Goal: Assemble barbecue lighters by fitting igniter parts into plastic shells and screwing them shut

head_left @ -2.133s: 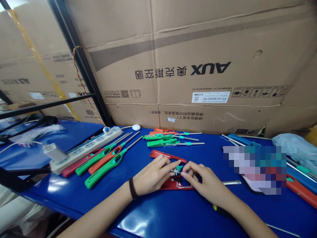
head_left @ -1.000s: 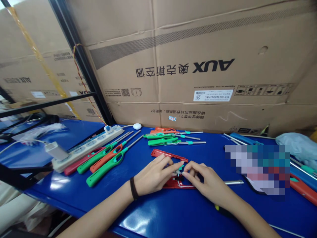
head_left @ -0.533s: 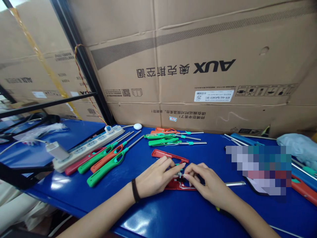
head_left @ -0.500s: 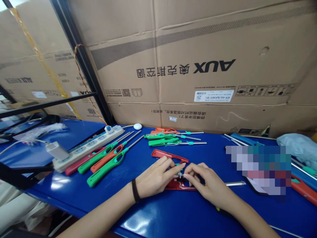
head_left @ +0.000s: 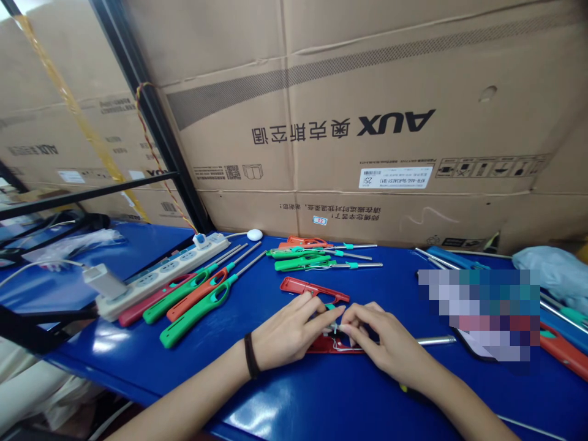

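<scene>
An opened red lighter half-shell [head_left: 321,345] lies on the blue table with a white wire inside and a metal tube [head_left: 436,340] reaching out to the right. My left hand [head_left: 291,331] is over its left part, fingers closed round a small pale lighter part [head_left: 334,329]. From the right, my right hand [head_left: 379,334] pinches the same small part at its end; fingers hide most of it. A teal trigger piece [head_left: 329,305] shows by my left fingertips. Just behind my hands rests the other red half-shell [head_left: 312,287].
Several assembled lighters [head_left: 197,312] lie beside a white power strip [head_left: 156,275] at left. Opened green lighters [head_left: 303,260] and an orange one [head_left: 305,242] sit at the back, before a large carton [head_left: 321,79]. At right are a pixelated patch, a bluish bag [head_left: 549,275] and an orange lighter [head_left: 565,355].
Both hands stay in nearly the same place over the red half-shell. The fingertips have shifted slightly around the small pale part. Nothing else has visibly moved.
</scene>
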The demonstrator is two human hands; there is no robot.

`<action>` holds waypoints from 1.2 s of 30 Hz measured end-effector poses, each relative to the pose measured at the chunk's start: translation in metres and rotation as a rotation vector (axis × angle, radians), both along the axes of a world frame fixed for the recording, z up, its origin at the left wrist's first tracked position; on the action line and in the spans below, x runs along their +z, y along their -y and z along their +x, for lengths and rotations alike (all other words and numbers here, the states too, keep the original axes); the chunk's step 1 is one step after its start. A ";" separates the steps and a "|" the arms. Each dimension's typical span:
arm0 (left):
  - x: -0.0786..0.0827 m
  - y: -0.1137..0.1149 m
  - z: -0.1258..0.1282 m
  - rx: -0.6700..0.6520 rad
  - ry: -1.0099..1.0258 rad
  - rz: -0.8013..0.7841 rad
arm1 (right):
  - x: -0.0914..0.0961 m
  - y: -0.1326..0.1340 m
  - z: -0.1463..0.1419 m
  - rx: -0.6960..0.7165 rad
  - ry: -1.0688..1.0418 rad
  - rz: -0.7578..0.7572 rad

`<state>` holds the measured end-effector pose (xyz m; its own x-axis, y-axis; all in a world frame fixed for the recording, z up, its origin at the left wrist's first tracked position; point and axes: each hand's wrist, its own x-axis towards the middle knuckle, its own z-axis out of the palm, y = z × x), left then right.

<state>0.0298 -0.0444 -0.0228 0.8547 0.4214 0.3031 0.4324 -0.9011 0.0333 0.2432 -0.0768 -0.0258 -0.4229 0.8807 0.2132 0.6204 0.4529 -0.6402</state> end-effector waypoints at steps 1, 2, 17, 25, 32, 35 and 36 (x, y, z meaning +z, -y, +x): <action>0.000 0.000 0.000 -0.002 0.004 -0.001 | 0.000 0.000 0.000 0.001 -0.002 -0.001; 0.000 0.000 0.000 -0.004 0.009 -0.003 | 0.000 0.000 0.000 0.001 -0.003 -0.004; 0.002 0.001 -0.001 0.002 0.068 -0.019 | 0.002 -0.001 -0.002 -0.011 0.017 0.030; 0.016 0.019 -0.017 0.099 0.124 -0.283 | 0.000 -0.001 -0.002 0.023 0.074 0.002; 0.013 0.030 -0.019 0.201 0.133 -0.299 | 0.000 0.000 -0.002 0.074 0.076 -0.027; 0.013 0.030 -0.020 0.213 0.126 -0.297 | 0.001 0.000 -0.002 0.074 0.086 -0.025; 0.013 0.030 -0.020 0.214 0.126 -0.300 | 0.001 0.001 -0.002 0.071 0.089 -0.025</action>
